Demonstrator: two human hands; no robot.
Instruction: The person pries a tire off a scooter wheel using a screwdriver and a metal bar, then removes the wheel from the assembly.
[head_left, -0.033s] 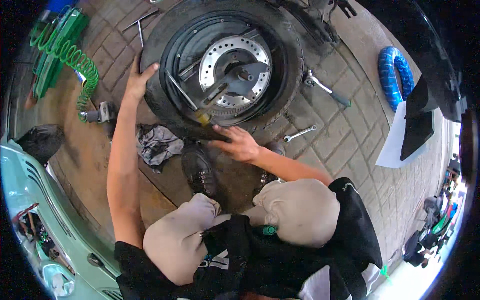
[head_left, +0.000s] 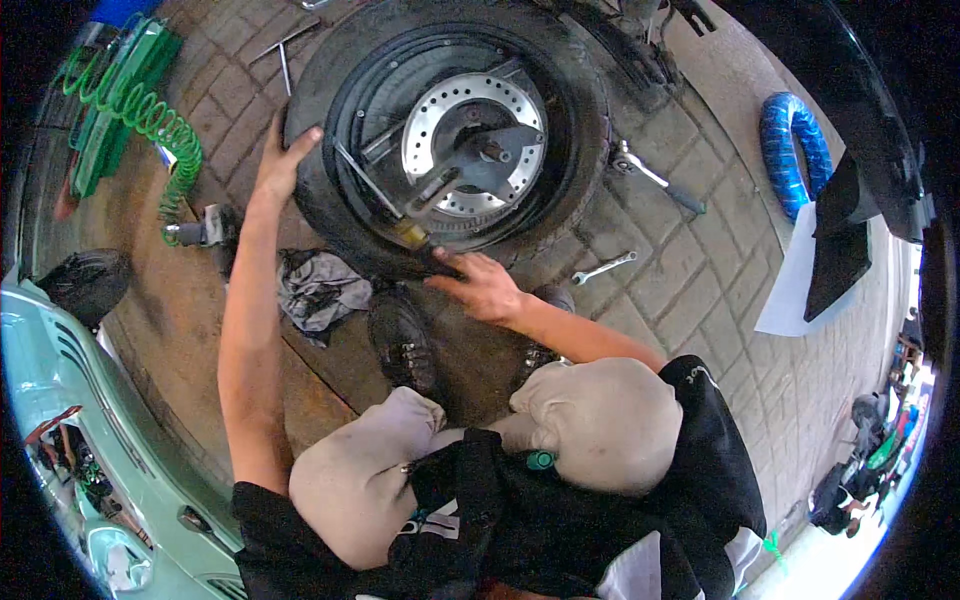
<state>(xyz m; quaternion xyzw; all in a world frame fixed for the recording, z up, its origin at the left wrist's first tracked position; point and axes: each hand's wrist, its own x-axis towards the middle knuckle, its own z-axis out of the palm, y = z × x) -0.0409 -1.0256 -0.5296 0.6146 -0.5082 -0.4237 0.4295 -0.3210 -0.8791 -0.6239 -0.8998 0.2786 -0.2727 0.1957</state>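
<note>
A black tyre [head_left: 330,215] on its wheel lies flat on the floor, a drilled silver brake disc [head_left: 420,130] at its centre. My left hand [head_left: 283,165] rests against the tyre's left side, thumb and fingers stretched apart. At the near edge of the wheel, my right hand [head_left: 480,285] is closed round the dark end of a screwdriver [head_left: 411,235] with a yellow and black handle. Its long metal shaft points up and left across the rim, and its tip reaches the inner edge of the tyre. My fingers hide part of the handle.
A ratchet wrench [head_left: 655,180] and a combination spanner [head_left: 605,268] lie right of the wheel. To the left are a grey rag [head_left: 322,290], an air tool [head_left: 208,232] on a green coiled hose [head_left: 180,150], and a T-handle wrench [head_left: 284,60]. A blue wrapped ring [head_left: 768,150] lies far right.
The whole view has shifted very slightly. The screwdriver's handle, smeared before, now shows more sharply in my right hand. My left hand stays on the tyre.
</note>
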